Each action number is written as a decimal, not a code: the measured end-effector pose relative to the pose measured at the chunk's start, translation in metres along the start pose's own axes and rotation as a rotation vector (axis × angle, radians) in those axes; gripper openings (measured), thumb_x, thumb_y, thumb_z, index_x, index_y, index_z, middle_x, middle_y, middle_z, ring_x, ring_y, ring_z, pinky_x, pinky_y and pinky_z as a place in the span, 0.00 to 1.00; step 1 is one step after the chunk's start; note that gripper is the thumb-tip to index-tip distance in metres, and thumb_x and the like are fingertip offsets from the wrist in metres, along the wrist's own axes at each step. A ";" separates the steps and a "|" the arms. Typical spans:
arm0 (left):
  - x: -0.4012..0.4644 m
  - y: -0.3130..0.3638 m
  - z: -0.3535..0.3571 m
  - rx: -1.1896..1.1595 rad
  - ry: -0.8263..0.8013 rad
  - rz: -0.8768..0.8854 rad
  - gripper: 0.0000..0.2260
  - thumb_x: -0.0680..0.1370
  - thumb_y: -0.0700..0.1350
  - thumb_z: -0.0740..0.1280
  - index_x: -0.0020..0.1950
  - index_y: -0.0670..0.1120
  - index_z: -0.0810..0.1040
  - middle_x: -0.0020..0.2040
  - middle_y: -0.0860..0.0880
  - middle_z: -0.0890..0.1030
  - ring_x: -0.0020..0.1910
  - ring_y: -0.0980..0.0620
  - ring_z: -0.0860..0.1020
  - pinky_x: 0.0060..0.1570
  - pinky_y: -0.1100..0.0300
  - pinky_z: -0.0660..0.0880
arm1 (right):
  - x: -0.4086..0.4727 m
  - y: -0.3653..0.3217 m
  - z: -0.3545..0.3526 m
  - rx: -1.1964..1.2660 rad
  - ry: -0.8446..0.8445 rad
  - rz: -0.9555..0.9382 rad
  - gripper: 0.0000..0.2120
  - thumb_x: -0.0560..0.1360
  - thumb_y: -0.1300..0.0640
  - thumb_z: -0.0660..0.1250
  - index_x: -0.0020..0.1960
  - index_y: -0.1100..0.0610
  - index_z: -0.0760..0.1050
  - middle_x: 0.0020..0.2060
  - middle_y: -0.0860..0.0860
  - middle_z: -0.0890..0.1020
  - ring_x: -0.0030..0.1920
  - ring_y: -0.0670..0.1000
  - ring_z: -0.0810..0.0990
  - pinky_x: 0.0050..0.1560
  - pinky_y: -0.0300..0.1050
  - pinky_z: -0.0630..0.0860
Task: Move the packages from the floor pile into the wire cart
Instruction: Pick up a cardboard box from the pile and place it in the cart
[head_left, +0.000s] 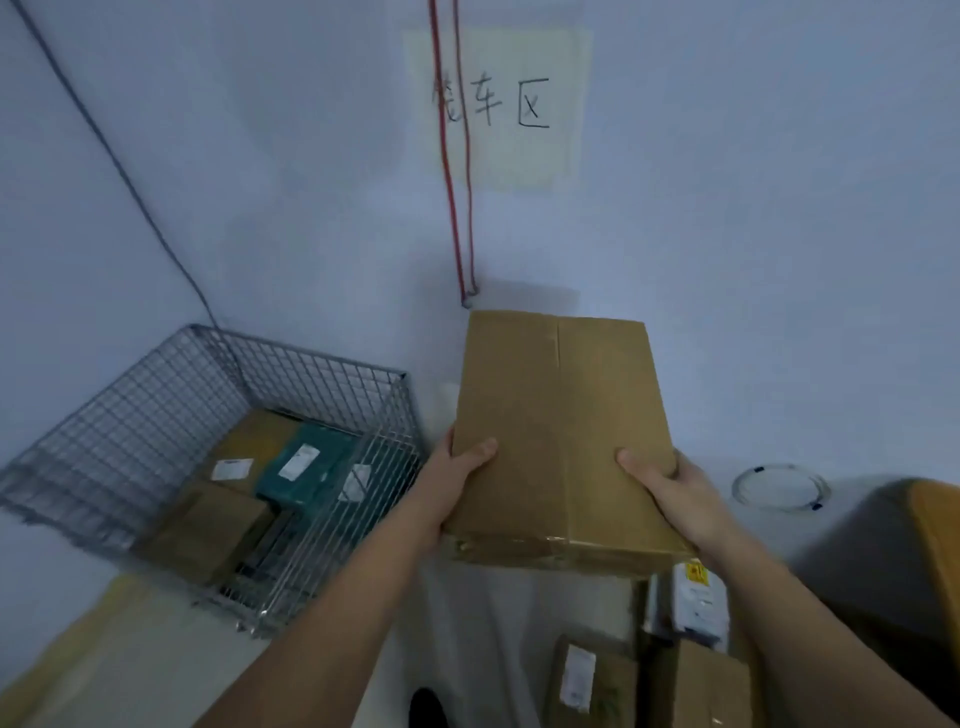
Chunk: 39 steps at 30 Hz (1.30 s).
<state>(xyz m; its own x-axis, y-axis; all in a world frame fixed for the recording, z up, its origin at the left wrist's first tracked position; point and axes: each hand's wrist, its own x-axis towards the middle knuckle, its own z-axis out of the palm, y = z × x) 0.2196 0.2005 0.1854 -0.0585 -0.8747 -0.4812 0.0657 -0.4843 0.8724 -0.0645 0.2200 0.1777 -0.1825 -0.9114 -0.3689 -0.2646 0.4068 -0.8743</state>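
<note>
Against the wall at left, wire cart (208, 441) holds several packages: brown boxes (208, 530) with white labels, a teal parcel (306, 462) with white label, text too blurred to read. On the wall above, a pale paper sign (498, 104) with handwritten characters, last two read 车区; red cord (460, 208) hangs across it. Floor pile (649, 670) at lower right: brown boxes, white-labelled parcels, print unreadable. Cardboard box (561, 436) held in the air, right of the cart, taped seam down the top. Left hand (457, 483) grip clamps near-left corner, thumb on top. Right hand (670, 483) grip clamps near-right corner, thumb on top, fingers under.
</note>
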 end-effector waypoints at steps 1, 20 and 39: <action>-0.018 0.004 -0.008 -0.037 0.031 0.021 0.25 0.80 0.51 0.73 0.76 0.51 0.71 0.62 0.47 0.83 0.58 0.45 0.84 0.55 0.49 0.82 | -0.006 -0.016 0.004 -0.014 -0.027 -0.037 0.27 0.73 0.37 0.74 0.66 0.51 0.77 0.52 0.46 0.85 0.51 0.50 0.85 0.54 0.50 0.82; -0.224 0.008 -0.325 -0.252 0.450 0.260 0.31 0.76 0.59 0.75 0.76 0.53 0.71 0.62 0.49 0.84 0.58 0.46 0.85 0.59 0.47 0.82 | -0.137 -0.194 0.307 -0.195 -0.452 -0.390 0.34 0.71 0.34 0.74 0.71 0.51 0.76 0.56 0.49 0.85 0.53 0.53 0.85 0.52 0.49 0.82; -0.133 0.062 -0.539 -0.263 0.500 0.240 0.27 0.78 0.57 0.74 0.75 0.51 0.74 0.61 0.48 0.86 0.57 0.46 0.86 0.59 0.47 0.83 | -0.064 -0.284 0.525 -0.130 -0.523 -0.333 0.31 0.72 0.35 0.75 0.68 0.49 0.77 0.53 0.47 0.85 0.50 0.51 0.87 0.45 0.45 0.83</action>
<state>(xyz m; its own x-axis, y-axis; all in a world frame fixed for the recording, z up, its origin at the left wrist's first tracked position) 0.7684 0.2766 0.2574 0.4583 -0.8323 -0.3118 0.2665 -0.2059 0.9416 0.5194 0.1306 0.2843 0.4076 -0.8869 -0.2173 -0.3467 0.0699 -0.9354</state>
